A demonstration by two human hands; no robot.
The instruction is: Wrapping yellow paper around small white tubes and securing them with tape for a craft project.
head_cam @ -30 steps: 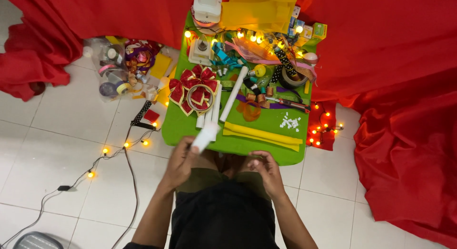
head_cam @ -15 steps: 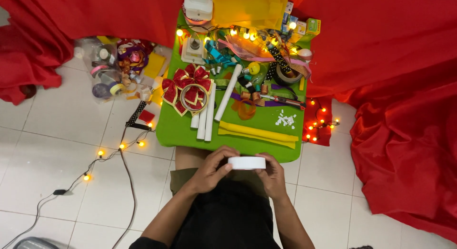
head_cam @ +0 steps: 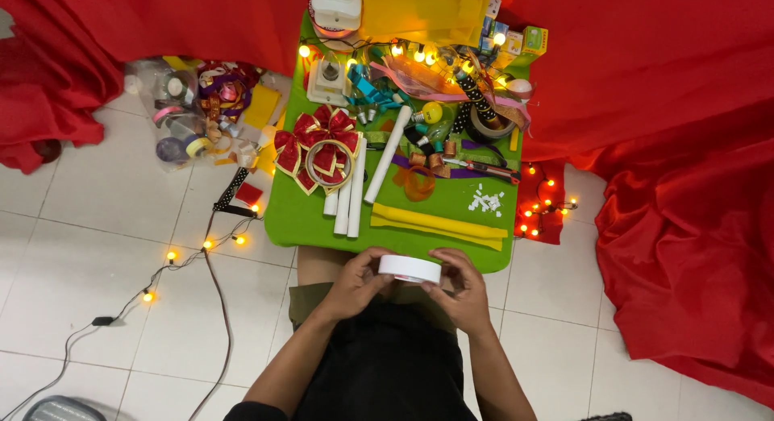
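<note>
So we've got both hands on a white paper roll (head_cam: 409,269), held sideways just off the near edge of the green table (head_cam: 302,219), over our lap. Our left hand (head_cam: 355,282) has its fingers curled snug around the roll's left end, and our right hand (head_cam: 462,286) wraps the right end the same way, fingers bent closed over it, thumb up near the top. The roll sits level, not touching the table.

Up at 12 o'clock from the roll lies a folded yellow felt sheet (head_cam: 437,225), flat along the table's near edge. At about 11 o'clock there are three more white rolls (head_cam: 348,199) lying side by side, their far ends tucked under a red and gold ribbon bow (head_cam: 318,148). Another long white tube (head_cam: 388,155) leans diagonally just right of the bow. A scatter of small white bits (head_cam: 486,201) sits at 1 o'clock.

Off the table at 9 to 10 o'clock, a string of warm fairy lights (head_cam: 203,245) trails over the white floor tiles. Red cloth (head_cam: 685,228) piles up at 3 o'clock.
</note>
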